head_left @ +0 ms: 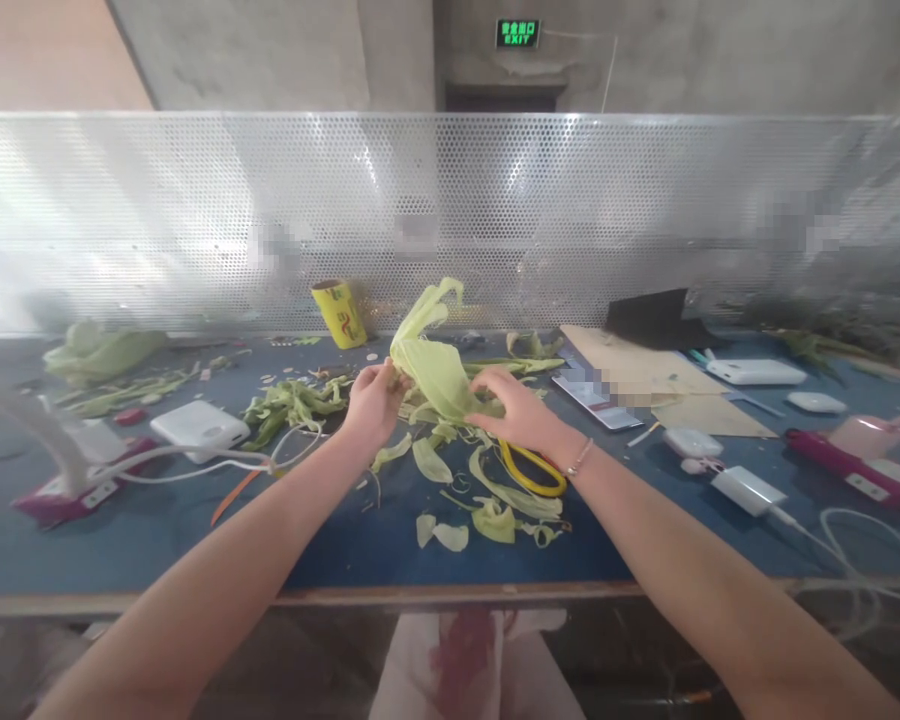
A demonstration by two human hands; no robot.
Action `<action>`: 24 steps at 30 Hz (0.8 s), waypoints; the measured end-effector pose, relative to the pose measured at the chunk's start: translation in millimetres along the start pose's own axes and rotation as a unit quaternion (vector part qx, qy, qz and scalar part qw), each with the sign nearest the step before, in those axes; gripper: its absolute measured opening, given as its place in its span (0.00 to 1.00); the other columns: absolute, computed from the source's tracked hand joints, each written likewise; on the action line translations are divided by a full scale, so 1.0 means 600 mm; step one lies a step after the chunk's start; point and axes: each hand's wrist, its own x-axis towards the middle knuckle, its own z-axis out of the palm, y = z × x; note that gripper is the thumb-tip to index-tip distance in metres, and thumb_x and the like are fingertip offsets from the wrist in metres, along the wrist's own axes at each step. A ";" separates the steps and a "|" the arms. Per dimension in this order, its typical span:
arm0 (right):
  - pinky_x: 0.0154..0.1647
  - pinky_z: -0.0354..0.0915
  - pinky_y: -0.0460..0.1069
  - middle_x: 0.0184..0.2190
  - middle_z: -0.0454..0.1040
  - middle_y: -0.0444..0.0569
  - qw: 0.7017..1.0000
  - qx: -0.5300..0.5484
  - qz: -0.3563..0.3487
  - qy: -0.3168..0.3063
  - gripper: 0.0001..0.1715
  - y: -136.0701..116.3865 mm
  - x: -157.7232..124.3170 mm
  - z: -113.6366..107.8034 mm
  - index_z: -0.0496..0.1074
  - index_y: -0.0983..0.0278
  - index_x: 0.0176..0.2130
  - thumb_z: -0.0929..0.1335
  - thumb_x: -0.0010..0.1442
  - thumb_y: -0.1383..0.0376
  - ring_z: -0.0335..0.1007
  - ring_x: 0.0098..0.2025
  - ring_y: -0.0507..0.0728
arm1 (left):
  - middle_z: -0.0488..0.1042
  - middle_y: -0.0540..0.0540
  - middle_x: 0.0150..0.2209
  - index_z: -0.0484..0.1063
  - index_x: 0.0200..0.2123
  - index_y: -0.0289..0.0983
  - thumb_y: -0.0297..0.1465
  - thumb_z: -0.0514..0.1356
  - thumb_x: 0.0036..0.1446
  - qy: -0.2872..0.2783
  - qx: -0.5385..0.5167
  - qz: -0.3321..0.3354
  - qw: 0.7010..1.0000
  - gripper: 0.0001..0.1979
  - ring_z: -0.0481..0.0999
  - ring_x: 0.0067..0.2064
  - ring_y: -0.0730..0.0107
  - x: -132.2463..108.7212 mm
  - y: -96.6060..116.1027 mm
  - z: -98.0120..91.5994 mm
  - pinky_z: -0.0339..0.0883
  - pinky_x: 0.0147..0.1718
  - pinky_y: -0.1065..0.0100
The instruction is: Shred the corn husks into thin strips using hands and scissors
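A pale green corn husk bundle (436, 375) is held up above the middle of the table, its upper strips curling to the right. On its left side, my left hand (375, 403) is closed, thumb and fingers pinching the gathered husk. From the right, the fingers of my right hand (521, 412) bend round the lower edge of the broad leaf and grip it. Loose husk pieces (431, 460) lie below the hands. Close under my right wrist rests a yellow loop (547, 482), partly hidden. Wilted green leaves (296, 405) are heaped left of my left hand.
A yellow cardboard tube (339, 313) leans near the perforated metal screen (270, 200). To the left are a white box (199, 430), cables and a power strip (60, 500). Rightward lie a phone-like slab (596, 400), brown paper (637, 360), a white charger (748, 490) and another power strip (862, 485).
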 end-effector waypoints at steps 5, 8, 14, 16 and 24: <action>0.37 0.62 0.51 0.38 0.67 0.51 0.996 -0.084 0.024 0.011 0.13 -0.010 0.002 0.012 0.64 0.63 0.35 0.61 0.61 0.55 0.65 0.37 0.55 | 0.70 0.50 0.22 0.61 0.21 0.34 0.26 0.63 0.49 -0.007 0.023 0.007 1.000 0.12 0.70 0.24 0.80 -0.008 -0.004 0.005 0.68 0.28 0.75; 0.33 0.61 0.50 0.38 0.68 0.52 0.990 -0.143 0.013 0.007 0.14 -0.007 0.002 0.019 0.65 0.64 0.37 0.62 0.60 0.55 0.65 0.36 0.56 | 0.70 0.51 0.22 0.61 0.21 0.34 0.26 0.64 0.47 -0.017 0.037 0.007 0.999 0.13 0.70 0.24 0.80 -0.016 -0.008 0.008 0.68 0.28 0.75; 0.33 0.62 0.50 0.37 0.68 0.54 0.967 -0.255 0.008 -0.010 0.08 -0.008 0.004 0.031 0.66 0.65 0.36 0.60 0.61 0.64 0.66 0.39 0.59 | 0.69 0.51 0.23 0.62 0.22 0.34 0.28 0.65 0.47 -0.031 0.064 0.002 0.997 0.12 0.71 0.25 0.80 -0.027 -0.015 0.009 0.69 0.30 0.74; 0.34 0.61 0.50 0.36 0.68 0.54 0.966 -0.259 0.002 -0.012 0.08 -0.011 0.005 0.031 0.66 0.65 0.34 0.59 0.61 0.67 0.66 0.38 0.58 | 0.68 0.52 0.22 0.62 0.23 0.34 0.28 0.65 0.46 -0.026 0.081 0.008 0.996 0.12 0.69 0.24 0.80 -0.026 -0.014 0.008 0.68 0.28 0.74; 0.31 0.59 0.49 0.33 0.68 0.52 0.976 -0.204 0.018 0.069 0.07 0.000 0.007 0.009 0.63 0.64 0.33 0.58 0.61 0.69 0.65 0.33 0.56 | 0.64 0.54 0.17 0.63 0.21 0.35 0.31 0.65 0.47 -0.040 0.137 0.091 0.985 0.12 0.62 0.19 0.82 -0.006 -0.002 0.000 0.55 0.20 0.77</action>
